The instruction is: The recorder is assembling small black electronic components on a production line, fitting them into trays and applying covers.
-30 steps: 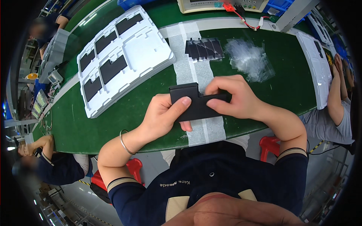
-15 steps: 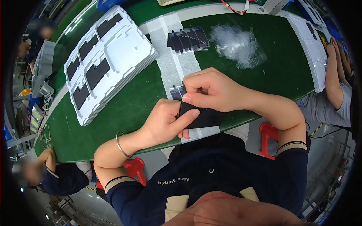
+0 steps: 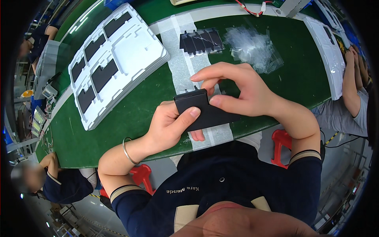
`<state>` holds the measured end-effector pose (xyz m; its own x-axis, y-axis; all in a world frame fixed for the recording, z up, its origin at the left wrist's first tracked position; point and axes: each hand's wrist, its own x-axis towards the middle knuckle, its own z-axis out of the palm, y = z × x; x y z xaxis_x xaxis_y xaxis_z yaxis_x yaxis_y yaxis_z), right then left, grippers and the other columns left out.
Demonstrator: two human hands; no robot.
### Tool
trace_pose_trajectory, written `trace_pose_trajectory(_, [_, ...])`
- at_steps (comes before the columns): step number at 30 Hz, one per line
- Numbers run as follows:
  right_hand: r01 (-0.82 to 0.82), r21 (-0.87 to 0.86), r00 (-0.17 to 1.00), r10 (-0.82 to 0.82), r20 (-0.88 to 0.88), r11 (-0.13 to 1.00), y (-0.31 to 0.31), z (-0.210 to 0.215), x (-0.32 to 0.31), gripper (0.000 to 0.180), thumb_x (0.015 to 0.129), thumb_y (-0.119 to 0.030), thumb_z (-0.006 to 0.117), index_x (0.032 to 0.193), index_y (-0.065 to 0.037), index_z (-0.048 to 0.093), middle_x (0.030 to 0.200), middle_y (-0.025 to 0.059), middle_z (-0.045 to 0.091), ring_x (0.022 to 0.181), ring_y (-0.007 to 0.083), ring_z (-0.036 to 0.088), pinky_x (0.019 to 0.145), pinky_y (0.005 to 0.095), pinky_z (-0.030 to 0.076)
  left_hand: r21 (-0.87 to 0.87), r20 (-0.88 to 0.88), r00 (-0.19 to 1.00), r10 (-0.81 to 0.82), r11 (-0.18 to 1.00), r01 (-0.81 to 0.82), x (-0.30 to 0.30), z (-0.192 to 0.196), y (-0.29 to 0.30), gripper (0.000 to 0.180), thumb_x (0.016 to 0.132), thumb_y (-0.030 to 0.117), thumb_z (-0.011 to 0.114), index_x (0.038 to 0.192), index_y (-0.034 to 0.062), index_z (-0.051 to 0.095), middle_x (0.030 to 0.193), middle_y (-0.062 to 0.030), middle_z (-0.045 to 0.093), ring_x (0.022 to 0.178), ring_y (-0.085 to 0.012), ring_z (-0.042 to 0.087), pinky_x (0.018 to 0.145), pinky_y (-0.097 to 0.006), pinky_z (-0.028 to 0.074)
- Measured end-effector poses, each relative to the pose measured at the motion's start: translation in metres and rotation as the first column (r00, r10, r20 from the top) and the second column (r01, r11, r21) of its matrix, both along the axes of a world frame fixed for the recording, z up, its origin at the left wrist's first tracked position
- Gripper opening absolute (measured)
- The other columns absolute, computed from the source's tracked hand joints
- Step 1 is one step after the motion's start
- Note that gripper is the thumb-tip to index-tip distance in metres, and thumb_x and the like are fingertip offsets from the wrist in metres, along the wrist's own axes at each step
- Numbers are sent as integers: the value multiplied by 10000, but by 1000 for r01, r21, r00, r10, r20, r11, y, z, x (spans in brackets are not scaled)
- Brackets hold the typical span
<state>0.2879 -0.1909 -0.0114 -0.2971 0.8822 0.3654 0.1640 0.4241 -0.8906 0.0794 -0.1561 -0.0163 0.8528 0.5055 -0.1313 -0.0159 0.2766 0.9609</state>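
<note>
A flat black notched piece (image 3: 215,112), looking like a battery pack with small tabs on its top edge, is held over the bench's near edge. My left hand (image 3: 169,122) is closed on its left part, thumb on the face and fingers underneath. At the notch, my right hand (image 3: 246,89) has its fingers apart, the thumb by the edge and the index stretched out above. Beyond the hands, a row of black strips with clear film (image 3: 201,41) lies on white tape (image 3: 175,63). To its right sits a pile of clear film pieces (image 3: 252,49).
A stack of white trays (image 3: 134,59) at the left holds several black notched pieces (image 3: 104,73). More white trays (image 3: 323,55) stand at the right beside another person's arms (image 3: 349,79). Red and white cables (image 3: 252,12) lie at the back. Red stools (image 3: 280,146) stand below the green bench (image 3: 122,138).
My right hand has opened from a pinch at the piece's top edge, its fingers spreading apart. The black piece is now turned more into view, its notch and tabs showing.
</note>
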Motion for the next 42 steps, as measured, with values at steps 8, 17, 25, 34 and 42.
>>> trace_pose_trajectory(8, [51,137,989,-70,134,989,-4,3,-2,335,675,-38,641,1008,-39,602,830,65,638,749,177,603,759,303,415,-5,28,999,44,999,-44,1,2,-2,255,930,165,431,913,-55,559,632,-114,614,543,-140,601,492,-250,492])
trace_pose_trajectory(17, [67,216,989,-93,112,974,-1,-8,-4,254,679,-10,633,931,-39,625,755,58,614,706,204,582,764,334,403,68,30,999,39,997,-41,0,-3,0,250,929,152,431,884,-55,564,620,-104,611,535,-135,598,485,-248,487])
trace_pose_trajectory(25, [52,65,999,-52,3,997,-8,-10,-13,400,676,-73,681,1049,-32,544,894,75,592,786,183,567,807,340,404,101,71,993,97,989,-104,-1,-7,0,232,922,138,444,932,-65,556,726,-109,612,557,-150,616,484,-247,503])
trace_pose_trajectory(34, [-28,-60,998,31,60,998,-2,-15,-11,545,715,-86,670,1195,-38,417,921,65,572,835,152,548,778,289,419,-22,35,991,128,992,-127,-1,-13,-4,235,924,145,439,925,-60,554,719,-107,605,569,-158,621,482,-246,505])
trace_pose_trajectory(42, [86,-303,965,-4,261,949,-5,11,4,146,690,-52,694,804,-8,613,702,69,562,660,158,540,586,254,417,29,-54,993,105,994,-103,-5,-18,7,221,903,150,490,938,-53,571,721,-94,600,582,-142,587,534,-254,489])
